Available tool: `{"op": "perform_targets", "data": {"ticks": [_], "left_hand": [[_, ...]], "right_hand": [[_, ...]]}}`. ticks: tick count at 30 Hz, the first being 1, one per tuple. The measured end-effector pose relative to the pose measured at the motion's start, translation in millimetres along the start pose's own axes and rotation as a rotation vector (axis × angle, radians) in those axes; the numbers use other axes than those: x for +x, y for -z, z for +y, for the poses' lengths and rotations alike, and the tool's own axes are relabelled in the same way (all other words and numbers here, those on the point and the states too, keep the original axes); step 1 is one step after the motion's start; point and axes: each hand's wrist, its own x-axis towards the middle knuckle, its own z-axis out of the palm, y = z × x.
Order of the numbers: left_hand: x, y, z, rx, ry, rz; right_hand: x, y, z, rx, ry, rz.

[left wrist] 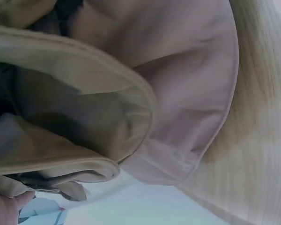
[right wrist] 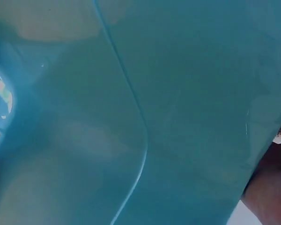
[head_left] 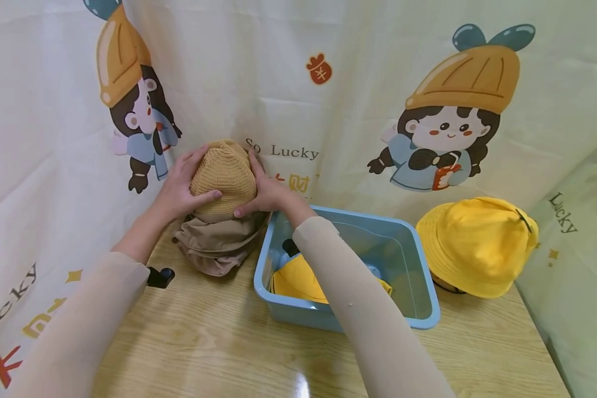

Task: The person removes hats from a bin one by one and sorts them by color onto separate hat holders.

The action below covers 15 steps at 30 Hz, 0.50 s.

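Note:
A tan knitted hat (head_left: 224,177) sits at the top of a stack of brown fabric hats (head_left: 216,246) at the back left of the table. My left hand (head_left: 183,185) grips its left side, thumb across the front. On the other side my right hand (head_left: 268,190) holds it, with the thumb low on the front and fingers reaching behind. In the left wrist view, brown hat brims (left wrist: 192,108) fill most of the picture, and part of the left hand (left wrist: 4,206) shows at the corner. The right wrist view shows mainly the blue bin's wall (right wrist: 187,93).
A blue plastic bin (head_left: 348,326) stands right of the stack, under my right forearm. Inside lies a yellow hat (head_left: 298,279), partly hidden by the sleeve. A yellow bucket hat (head_left: 482,243) tops something dark right of the bin. Behind hangs a printed curtain (head_left: 278,110).

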Motion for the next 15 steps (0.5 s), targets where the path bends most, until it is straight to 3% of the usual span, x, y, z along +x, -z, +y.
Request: {"op": "perform_targets", "data": {"ticks": [5, 9, 12, 15], "left_hand": [[-2.4, -4.6, -4.7, -0.039, 0.018, 0.016], [-2.2, -0.4, -0.4, -0.019, 0.032, -0.012], [-0.5, 5.8, 7.9, 0.044, 0.025, -0.043], [0.3, 12.6, 18.2, 0.09, -0.004, -0.042]], "right_hand": [[-4.1, 3.3, 0.8, -0.041, -0.061, -0.054], [-6.0, 5.5, 2.6, -0.024, -0.087, -0.092], [-5.5, 5.4, 3.1, 0.009, -0.008, -0.041], [-4.3, 3.2, 0.6, 0.018, 0.134, 0.053]]}}
